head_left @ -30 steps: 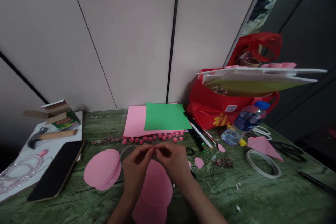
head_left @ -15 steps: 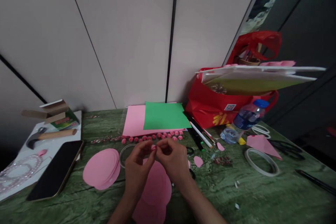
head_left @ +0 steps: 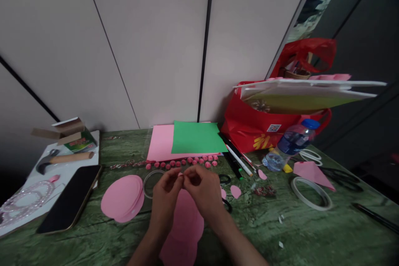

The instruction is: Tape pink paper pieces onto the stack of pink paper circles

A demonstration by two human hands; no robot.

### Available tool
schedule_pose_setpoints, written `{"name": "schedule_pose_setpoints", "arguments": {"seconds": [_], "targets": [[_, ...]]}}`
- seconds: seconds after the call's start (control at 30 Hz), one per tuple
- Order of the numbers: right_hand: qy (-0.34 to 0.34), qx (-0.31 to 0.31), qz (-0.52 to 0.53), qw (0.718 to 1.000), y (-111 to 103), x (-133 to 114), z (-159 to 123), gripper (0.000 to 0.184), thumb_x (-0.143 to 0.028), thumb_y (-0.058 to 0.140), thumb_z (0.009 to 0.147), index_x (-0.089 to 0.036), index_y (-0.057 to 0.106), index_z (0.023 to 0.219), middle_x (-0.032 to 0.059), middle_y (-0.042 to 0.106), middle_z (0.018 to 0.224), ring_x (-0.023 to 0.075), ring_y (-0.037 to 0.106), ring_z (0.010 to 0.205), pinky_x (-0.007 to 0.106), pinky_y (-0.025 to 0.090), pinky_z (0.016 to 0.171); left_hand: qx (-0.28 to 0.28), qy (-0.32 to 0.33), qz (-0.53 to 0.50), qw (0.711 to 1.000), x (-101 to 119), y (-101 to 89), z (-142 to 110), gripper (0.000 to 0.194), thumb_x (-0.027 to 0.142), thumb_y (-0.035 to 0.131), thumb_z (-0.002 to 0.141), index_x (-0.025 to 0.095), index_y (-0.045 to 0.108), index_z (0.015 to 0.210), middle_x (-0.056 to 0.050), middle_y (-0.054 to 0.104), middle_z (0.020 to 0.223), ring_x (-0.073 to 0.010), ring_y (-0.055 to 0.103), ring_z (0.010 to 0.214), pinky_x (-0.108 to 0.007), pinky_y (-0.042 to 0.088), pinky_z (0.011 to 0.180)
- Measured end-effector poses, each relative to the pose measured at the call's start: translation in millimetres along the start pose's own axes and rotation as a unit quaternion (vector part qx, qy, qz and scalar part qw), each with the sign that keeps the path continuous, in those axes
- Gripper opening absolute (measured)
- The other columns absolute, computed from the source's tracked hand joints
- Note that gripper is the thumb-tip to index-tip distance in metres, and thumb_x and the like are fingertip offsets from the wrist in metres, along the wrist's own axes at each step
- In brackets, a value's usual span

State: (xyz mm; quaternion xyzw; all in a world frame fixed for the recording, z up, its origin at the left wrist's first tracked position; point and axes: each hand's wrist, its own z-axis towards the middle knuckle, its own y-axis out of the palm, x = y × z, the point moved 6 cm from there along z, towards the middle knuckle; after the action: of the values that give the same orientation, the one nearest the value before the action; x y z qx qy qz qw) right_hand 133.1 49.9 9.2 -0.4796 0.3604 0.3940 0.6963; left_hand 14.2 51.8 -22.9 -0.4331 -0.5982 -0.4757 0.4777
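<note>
Between the fingertips of both hands is a small pink paper roll (head_left: 180, 174), mostly covered by the fingers. My left hand (head_left: 166, 196) pinches it from the left, thumb against forefinger. From the right, my right hand (head_left: 204, 189) closes its thumb and fingers on the same roll. Under the hands lies a stack of pink paper circles (head_left: 187, 220). Just beyond them, several small pink rolled-paper rosettes (head_left: 172, 163) stand in rows before a green paper sheet (head_left: 198, 138) and a pink sheet (head_left: 160, 143).
At left are more pink circles (head_left: 122, 197), a tape roll (head_left: 146, 191), a phone (head_left: 70, 199), a hammer (head_left: 70, 158) and a small box (head_left: 81, 139). At right stand a red bag (head_left: 243, 124) and a water bottle (head_left: 288, 145), near pens (head_left: 238, 158), another tape roll (head_left: 311, 203) and scissors (head_left: 343, 178).
Both hands still pinch the pink roll, but the fingers have shifted and cover more of it. The whole view has moved slightly.
</note>
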Motion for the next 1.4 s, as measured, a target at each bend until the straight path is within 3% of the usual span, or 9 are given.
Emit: {"name": "schedule_pose_setpoints", "arguments": {"seconds": [0.1,0.2,0.33,0.47,0.67,0.9,1.13,1.27,1.4], "targets": [[0.052,0.004,0.011,0.999,-2.7,7.6,2.4,0.009,-0.014,0.056,0.067,-0.018,0.063,0.068,0.0016,0.067,0.062,0.0160,0.063,0.056,0.025,0.047,0.055,-0.021,-0.001,0.005,1.000,2.6,5.7,-2.0,0.029,0.025,0.069,0.062,0.014,0.064,0.088,-0.007,0.069,0.088,-0.0213,0.063,0.087,-0.032,0.049,0.079],[0.061,-0.002,0.017,0.998,-2.7,8.7,3.0,0.008,-0.015,0.056,0.067,-0.018,0.063,0.068,0.0022,0.068,0.063,0.0163,0.063,0.057,0.025,0.047,0.055,-0.025,0.013,0.024,0.999,5.2,6.5,-2.7,0.025,0.026,0.067,0.063,0.014,0.065,0.086,-0.006,0.070,0.085,-0.0210,0.064,0.083,-0.031,0.050,0.076],[0.010,-0.020,-0.012,1.000,2.6,1.9,0.1,0.012,-0.012,0.054,0.068,-0.019,0.063,0.069,0.0016,0.067,0.065,0.0154,0.062,0.058,0.024,0.045,0.055,-0.004,0.037,0.052,0.998,3.6,-0.4,-1.1,0.018,0.026,0.065,0.065,0.015,0.067,0.079,-0.005,0.070,0.080,-0.0204,0.064,0.078,-0.030,0.050,0.073],[-0.055,-0.022,-0.073,0.996,6.9,-5.2,-2.9,0.014,-0.009,0.053,0.068,-0.018,0.063,0.070,0.0018,0.066,0.067,0.0159,0.060,0.062,0.025,0.043,0.058,0.002,0.017,0.045,0.999,-3.2,-4.7,0.9,0.019,0.027,0.064,0.065,0.014,0.068,0.079,-0.005,0.070,0.079,-0.0203,0.064,0.079,-0.030,0.050,0.073],[-0.009,0.006,-0.029,1.000,-1.3,-0.6,1.3,0.014,-0.009,0.054,0.068,-0.019,0.062,0.070,0.0012,0.066,0.066,0.0152,0.060,0.060,0.024,0.044,0.058,-0.010,0.015,0.017,1.000,2.7,1.4,-0.4,0.027,0.024,0.069,0.062,0.015,0.067,0.087,-0.007,0.070,0.091,-0.0215,0.064,0.088,-0.032,0.050,0.078],[0.006,-0.002,-0.005,1.000,0.3,0.4,1.6,0.012,-0.011,0.053,0.069,-0.019,0.063,0.069,0.0005,0.066,0.064,0.0144,0.061,0.057,0.023,0.045,0.056,-0.021,0.082,0.075,0.994,5.0,-1.9,0.7,0.020,0.024,0.065,0.067,0.019,0.070,0.086,-0.005,0.072,0.087,-0.0212,0.066,0.081,-0.031,0.052,0.074],[-0.026,-0.007,-0.021,0.999,1.6,0.4,1.5,0.015,-0.009,0.053,0.068,-0.018,0.064,0.071,0.0016,0.067,0.067,0.0147,0.060,0.061,0.023,0.046,0.059,-0.008,0.212,0.204,0.956,17.0,-3.8,-1.8,0.022,0.020,0.063,0.068,0.023,0.072,0.087,-0.005,0.072,0.086,-0.0198,0.065,0.077,-0.029,0.052,0.071],[-0.013,-0.010,0.009,1.000,1.6,1.1,2.1,0.015,-0.009,0.053,0.068,-0.018,0.064,0.071,0.0010,0.066,0.066,0.0139,0.061,0.058,0.023,0.046,0.057,-0.021,0.174,0.188,0.967,12.3,-3.4,1.7,0.025,0.020,0.061,0.068,0.020,0.070,0.091,-0.006,0.072,0.090,-0.0198,0.066,0.078,-0.030,0.053,0.072],[-0.041,-0.003,0.016,0.999,4.0,-0.7,0.7,0.013,-0.008,0.054,0.068,-0.017,0.064,0.069,0.0005,0.066,0.064,0.0133,0.060,0.057,0.022,0.045,0.055,-0.022,0.133,0.167,0.977,9.5,-5.7,4.7,0.025,0.022,0.059,0.070,0.018,0.070,0.092,-0.005,0.072,0.091,-0.0203,0.067,0.081,-0.031,0.053,0.074]]}}
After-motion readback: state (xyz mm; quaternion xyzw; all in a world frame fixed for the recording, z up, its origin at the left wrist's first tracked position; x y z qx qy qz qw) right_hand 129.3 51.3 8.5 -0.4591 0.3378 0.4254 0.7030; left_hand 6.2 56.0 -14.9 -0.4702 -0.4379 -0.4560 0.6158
